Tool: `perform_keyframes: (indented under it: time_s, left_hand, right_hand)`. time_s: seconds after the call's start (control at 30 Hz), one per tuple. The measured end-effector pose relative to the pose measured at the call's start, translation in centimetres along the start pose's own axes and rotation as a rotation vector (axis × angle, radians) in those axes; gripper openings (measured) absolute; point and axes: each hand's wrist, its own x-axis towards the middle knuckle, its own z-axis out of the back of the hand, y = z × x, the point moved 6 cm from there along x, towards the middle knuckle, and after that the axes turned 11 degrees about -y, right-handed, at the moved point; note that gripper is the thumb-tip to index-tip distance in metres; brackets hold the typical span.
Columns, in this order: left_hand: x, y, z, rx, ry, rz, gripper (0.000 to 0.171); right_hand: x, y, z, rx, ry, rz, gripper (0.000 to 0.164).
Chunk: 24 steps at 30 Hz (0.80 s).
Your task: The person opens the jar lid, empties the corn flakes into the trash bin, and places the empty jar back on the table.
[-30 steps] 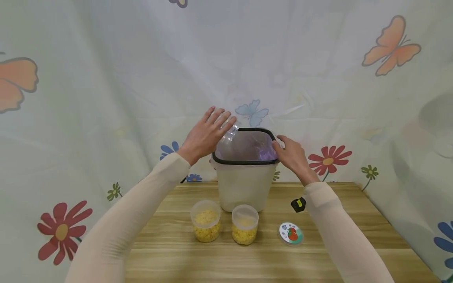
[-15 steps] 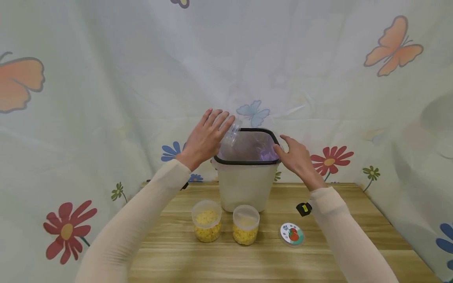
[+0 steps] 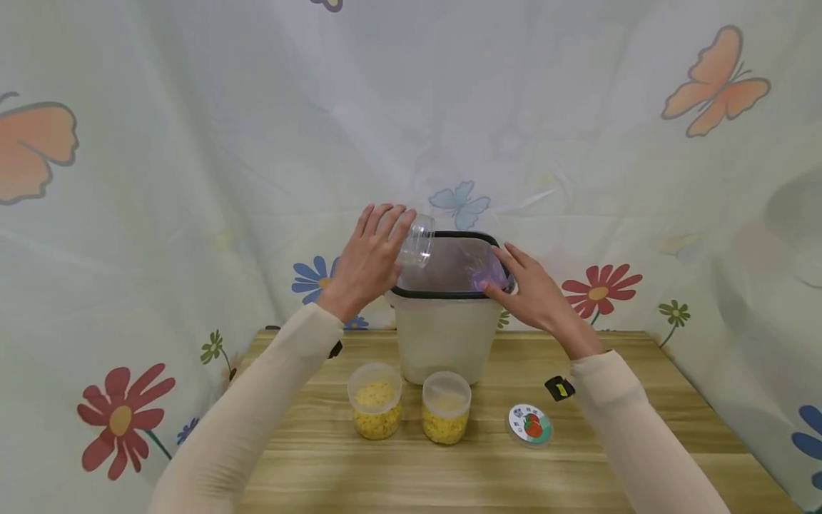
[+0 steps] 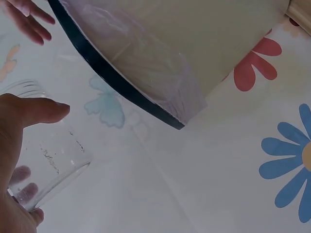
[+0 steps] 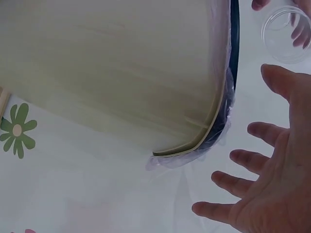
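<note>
My left hand (image 3: 369, 264) grips a clear, see-through jar (image 3: 417, 240), tilted beside the left rim of a cream bin. In the left wrist view the thumb and fingers wrap around the jar (image 4: 53, 155), and no contents show in it. The bin (image 3: 446, 339) has a black rim and a thin purplish liner bag (image 5: 223, 104) folded over its edge. My right hand (image 3: 536, 289) is at the bin's right rim, fingers spread; the right wrist view shows its fingers (image 5: 233, 184) apart from the rim.
Two clear tubs with yellow bits, a left tub (image 3: 375, 421) and a right tub (image 3: 445, 426), stand before the bin on the wooden table (image 3: 359, 478). A round lid (image 3: 529, 425) with a tomato picture lies to their right. A patterned cloth (image 3: 289, 143) hangs behind.
The left hand has turned and come slightly lower, so more of the jar shows. The right hand has come off its hold on the rim, with its fingers now spread.
</note>
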Motion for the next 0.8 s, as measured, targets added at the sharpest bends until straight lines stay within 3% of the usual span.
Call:
perform_keyframes:
  time_s: [0.47,0.8]
  left_hand:
    - [-1.2,-1.8,1.6,-0.134,-0.093,0.159,0.090]
    - [-2.8,-4.0,2.7,-0.238,-0.153,0.190,0.094]
  right_hand:
    - [-2.7,2.0,1.5,-0.053,-0.076,0.093,0.081]
    - [-5.2,3.7,2.3,-0.091,-0.122,0.156,0.082]
